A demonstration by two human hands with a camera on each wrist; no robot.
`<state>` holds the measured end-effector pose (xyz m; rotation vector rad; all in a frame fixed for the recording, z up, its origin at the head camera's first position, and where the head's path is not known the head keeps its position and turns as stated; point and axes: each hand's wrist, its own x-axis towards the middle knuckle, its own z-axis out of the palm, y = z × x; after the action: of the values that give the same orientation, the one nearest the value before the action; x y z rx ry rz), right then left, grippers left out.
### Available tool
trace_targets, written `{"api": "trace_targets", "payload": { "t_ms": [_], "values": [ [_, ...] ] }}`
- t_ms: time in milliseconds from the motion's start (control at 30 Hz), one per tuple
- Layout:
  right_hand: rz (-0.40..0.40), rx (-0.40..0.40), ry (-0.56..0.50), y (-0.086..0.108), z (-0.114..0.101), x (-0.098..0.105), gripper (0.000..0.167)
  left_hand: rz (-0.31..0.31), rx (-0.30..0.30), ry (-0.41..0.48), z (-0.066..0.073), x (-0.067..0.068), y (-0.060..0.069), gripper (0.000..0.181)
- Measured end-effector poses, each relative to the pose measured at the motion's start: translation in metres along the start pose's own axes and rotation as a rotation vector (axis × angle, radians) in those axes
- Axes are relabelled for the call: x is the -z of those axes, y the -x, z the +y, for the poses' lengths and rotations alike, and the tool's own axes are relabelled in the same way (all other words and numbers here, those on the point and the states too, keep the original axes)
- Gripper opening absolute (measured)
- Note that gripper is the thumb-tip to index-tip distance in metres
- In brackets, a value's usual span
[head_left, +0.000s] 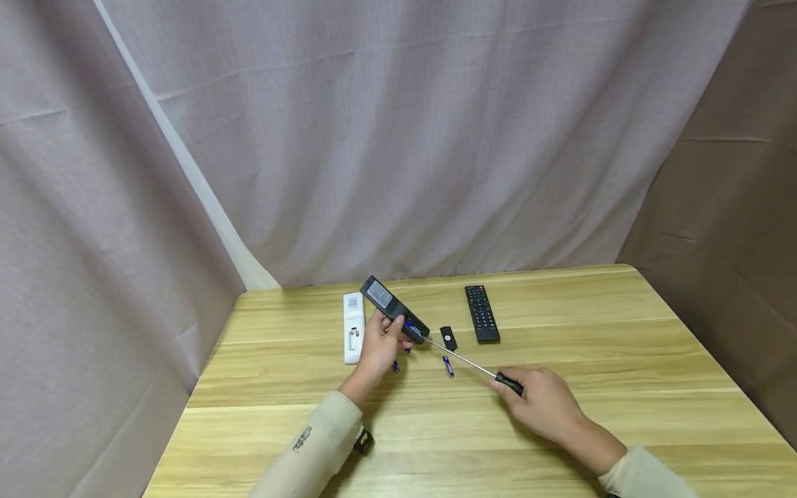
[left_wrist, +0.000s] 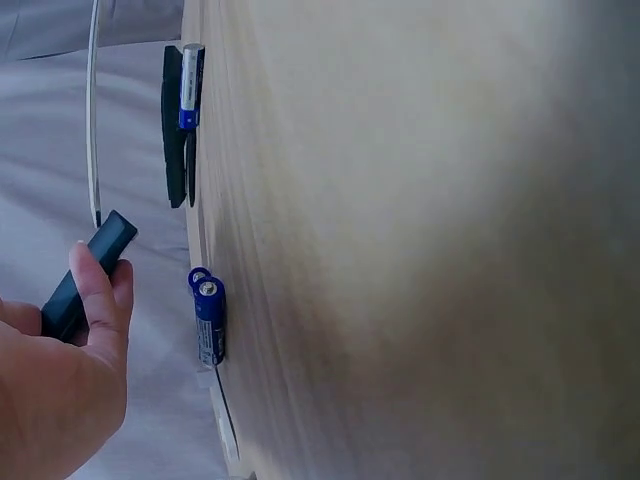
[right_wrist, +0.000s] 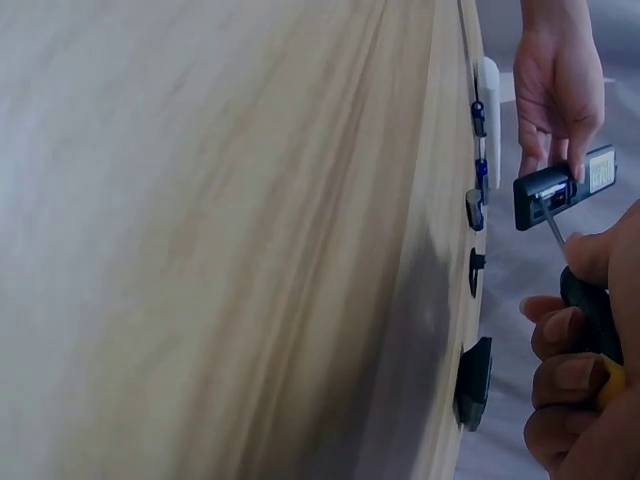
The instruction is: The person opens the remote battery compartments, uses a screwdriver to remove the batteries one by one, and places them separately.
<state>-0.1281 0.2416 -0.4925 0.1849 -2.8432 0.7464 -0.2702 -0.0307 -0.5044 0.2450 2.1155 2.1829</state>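
Note:
My left hand (head_left: pixel 378 346) grips a dark remote control (head_left: pixel 380 294), tilted above the table with its labelled back showing. Its battery compartment is uncovered, and a blue battery (head_left: pixel 412 328) lies inside. In my right hand (head_left: pixel 548 408) is a screwdriver (head_left: pixel 463 360), held by its dark handle. The tip of its long shaft reaches the compartment's end, as the right wrist view also shows at the remote control (right_wrist: pixel 602 172). Just below on the table are a small black battery cover (head_left: pixel 448 338) and a loose blue-and-silver battery (head_left: pixel 448 366).
Near the left hand lies a white remote control (head_left: pixel 353 308), its battery slot uncovered. More blue batteries (left_wrist: pixel 209 320) lie close to it. A second black remote control (head_left: pixel 482 315) rests buttons up to the right. Grey curtains (head_left: pixel 436 138) hang behind the wooden table (head_left: pixel 623 387).

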Motion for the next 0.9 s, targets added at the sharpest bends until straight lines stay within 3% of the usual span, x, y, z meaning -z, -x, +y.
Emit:
{"api": "trace_targets", "payload": {
  "t_ms": [300,633,900],
  "values": [
    [0.017,0.026,0.059,0.000,-0.006,0.003,0.013,-0.008,-0.018,-0.008,0.003,-0.002,0.004,0.030],
    [0.039,0.075,0.235,-0.002,-0.039,0.013,0.028,0.008,-0.091,-0.162,0.014,-0.013,0.014,0.030],
    [0.077,0.111,0.280,-0.004,-0.043,0.011,0.029,0.033,-0.074,-0.152,0.014,-0.013,0.014,0.030]
  ]
}}
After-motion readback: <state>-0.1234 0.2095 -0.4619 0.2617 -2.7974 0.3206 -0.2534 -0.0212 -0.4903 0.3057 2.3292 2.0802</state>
